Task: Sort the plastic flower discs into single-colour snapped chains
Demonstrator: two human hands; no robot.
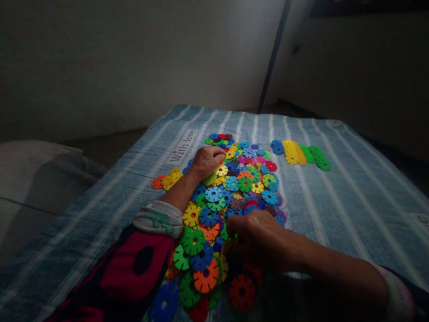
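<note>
A long heap of coloured notched plastic discs (213,194) in blue, green, yellow, orange, red and purple lies down the middle of the striped cloth. My left hand (208,161) rests over the heap's far left part, its fingers curled; anything in them is hidden. Nearer to me, my right hand (258,237) is over the right side of the heap with its fingers bent down and together. What its fingertips hold, if anything, is in shadow. Close below that hand are a red-orange disc (241,291) and an orange disc (206,275).
The discs lie on a blue cloth with white stripes (342,214), lettered "With love". At the far right is a sorted row of blue discs (277,146), yellow discs (291,152) and green discs (319,157). Left of my forearm are yellow discs (172,178).
</note>
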